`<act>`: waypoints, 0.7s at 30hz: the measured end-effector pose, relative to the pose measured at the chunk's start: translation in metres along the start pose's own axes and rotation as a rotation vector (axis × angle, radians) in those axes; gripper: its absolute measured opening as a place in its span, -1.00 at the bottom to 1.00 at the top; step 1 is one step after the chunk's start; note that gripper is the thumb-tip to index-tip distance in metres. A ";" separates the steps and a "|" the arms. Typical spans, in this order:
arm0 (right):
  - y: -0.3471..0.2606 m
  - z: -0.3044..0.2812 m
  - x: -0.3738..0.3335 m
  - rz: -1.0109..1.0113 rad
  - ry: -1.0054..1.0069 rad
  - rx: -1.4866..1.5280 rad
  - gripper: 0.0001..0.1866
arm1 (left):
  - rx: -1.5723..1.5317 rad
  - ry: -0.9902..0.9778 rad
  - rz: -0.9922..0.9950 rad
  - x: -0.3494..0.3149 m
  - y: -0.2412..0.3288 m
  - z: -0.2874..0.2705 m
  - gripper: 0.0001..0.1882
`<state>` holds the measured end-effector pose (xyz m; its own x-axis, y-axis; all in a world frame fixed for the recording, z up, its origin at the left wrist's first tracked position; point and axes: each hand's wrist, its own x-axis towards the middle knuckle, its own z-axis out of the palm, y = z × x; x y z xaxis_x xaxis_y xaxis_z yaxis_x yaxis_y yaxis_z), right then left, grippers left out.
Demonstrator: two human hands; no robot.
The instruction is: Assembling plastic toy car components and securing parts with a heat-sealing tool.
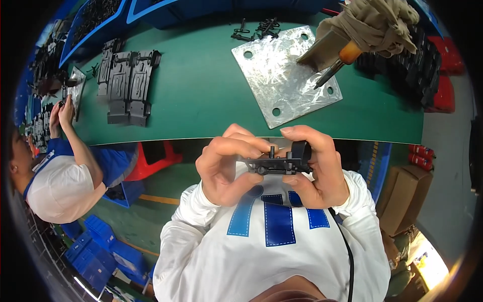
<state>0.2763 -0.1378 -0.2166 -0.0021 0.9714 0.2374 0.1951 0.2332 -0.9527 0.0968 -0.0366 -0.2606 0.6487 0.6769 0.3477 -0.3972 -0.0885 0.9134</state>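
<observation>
Between both hands, over my lap just in front of the table edge, is a small black plastic part [274, 165] with upright pegs and a round ring-like end. My left hand [224, 166] pinches its left end between thumb and fingers. On the other end, my right hand [322, 168] grips beside the round piece with thumb and bent fingers. Beyond them lies a square metal plate [279, 70] with holes near its corners. Above its right side hangs a tool with an orange handle [350, 52] and dark pointed tip, next to a bundle of brown cloth [375, 25].
Several black moulded panels [132, 88] lie on the green table [196, 95]. Small black pieces [266, 27] sit behind the plate. Blue bins [132, 15] line the back. At left, a co-worker [68, 186] handles something near another plate. A cardboard box [406, 199] stands low at right.
</observation>
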 end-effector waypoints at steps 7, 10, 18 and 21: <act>0.003 -0.004 0.004 0.015 -0.020 0.146 -0.42 | 0.018 0.022 0.018 -0.001 -0.001 0.001 -0.62; 0.006 -0.002 0.002 0.010 0.035 0.156 -0.46 | 0.024 0.018 0.001 0.000 0.000 0.001 -0.63; 0.007 0.000 -0.002 0.015 0.098 0.178 -0.51 | 0.061 0.021 0.005 0.004 0.004 0.004 -0.63; 0.008 -0.001 0.000 0.032 0.107 0.182 -0.51 | 0.076 0.018 -0.003 0.005 0.009 0.007 -0.63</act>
<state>0.2786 -0.1364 -0.2237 0.1072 0.9705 0.2158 0.0134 0.2156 -0.9764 0.1010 -0.0395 -0.2495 0.6378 0.6900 0.3421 -0.3446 -0.1416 0.9280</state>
